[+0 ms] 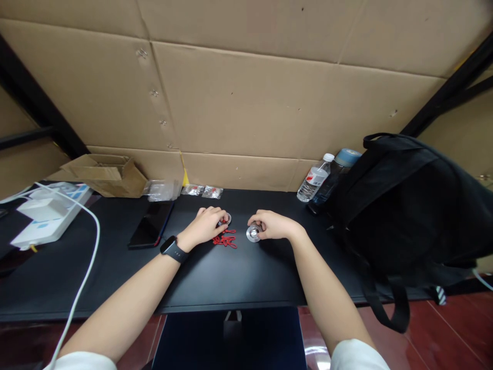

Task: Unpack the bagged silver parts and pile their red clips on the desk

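Observation:
My left hand (pixel 210 224), with a dark watch on its wrist, has its fingers curled over a small round silver-rimmed piece (pixel 228 220). The fingers partly cover this piece, and some red shows at it. Just below these fingertips a bunch of red cord (pixel 226 240) lies in loops on the black table (pixel 239 280). My right hand (pixel 274 225) is closed on a shiny round silver disc (pixel 253 234). The disc has a small raised centre and is tilted so that its face shows. A short gap separates the two hands.
Small clear packets (pixel 211 192) and plastic bags (pixel 164 190) lie along the cardboard wall. A phone (pixel 151 226), a paper bag (pixel 111 174) and a white power strip (pixel 46 226) are to the left. A water bottle (pixel 315 179) and black backpack (pixel 408 216) stand right.

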`<state>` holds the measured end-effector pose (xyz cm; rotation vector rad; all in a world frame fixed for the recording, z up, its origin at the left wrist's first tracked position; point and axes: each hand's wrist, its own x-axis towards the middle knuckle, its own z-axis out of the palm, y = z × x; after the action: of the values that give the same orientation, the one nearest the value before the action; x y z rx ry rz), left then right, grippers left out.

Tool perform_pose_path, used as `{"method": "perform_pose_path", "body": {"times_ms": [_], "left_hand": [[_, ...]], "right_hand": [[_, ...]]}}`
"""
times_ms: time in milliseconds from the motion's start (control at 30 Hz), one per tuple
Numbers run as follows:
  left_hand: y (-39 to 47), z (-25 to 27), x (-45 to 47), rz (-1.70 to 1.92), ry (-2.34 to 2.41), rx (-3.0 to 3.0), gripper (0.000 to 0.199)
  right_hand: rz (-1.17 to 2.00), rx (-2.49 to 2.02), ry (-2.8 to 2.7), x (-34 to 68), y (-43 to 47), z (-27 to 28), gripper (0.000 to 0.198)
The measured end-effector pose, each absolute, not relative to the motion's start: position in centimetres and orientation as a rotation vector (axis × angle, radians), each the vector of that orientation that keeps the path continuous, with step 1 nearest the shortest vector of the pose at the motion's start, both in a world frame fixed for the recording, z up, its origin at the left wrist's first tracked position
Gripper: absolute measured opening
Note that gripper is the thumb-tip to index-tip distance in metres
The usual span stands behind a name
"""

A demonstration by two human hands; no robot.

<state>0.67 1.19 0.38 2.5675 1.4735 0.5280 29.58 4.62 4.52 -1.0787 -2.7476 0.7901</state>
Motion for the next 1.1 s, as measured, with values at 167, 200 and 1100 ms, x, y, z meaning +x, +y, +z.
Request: {"method": "perform_pose_path", "body": {"times_ms": [167, 200, 1100], "left_hand": [[0.9, 0.9, 0.7, 0.528, 1.509, 2.682, 0.011], [0.9, 1.0, 0.7, 0.539, 1.522, 2.703, 0.013], [1.6, -0.1, 2.4, 1.328, 1.147, 1.618, 0.033]], "right_hand": [[0.746, -1.08, -2.701, 29.4, 4.6, 4.7, 0.034], [0.729, -1.08, -2.693, 29.2, 4.6, 4.6, 0.033], [0.149, -0.884, -2.341, 23.3, 1.4, 3.4, 0.025]]}}
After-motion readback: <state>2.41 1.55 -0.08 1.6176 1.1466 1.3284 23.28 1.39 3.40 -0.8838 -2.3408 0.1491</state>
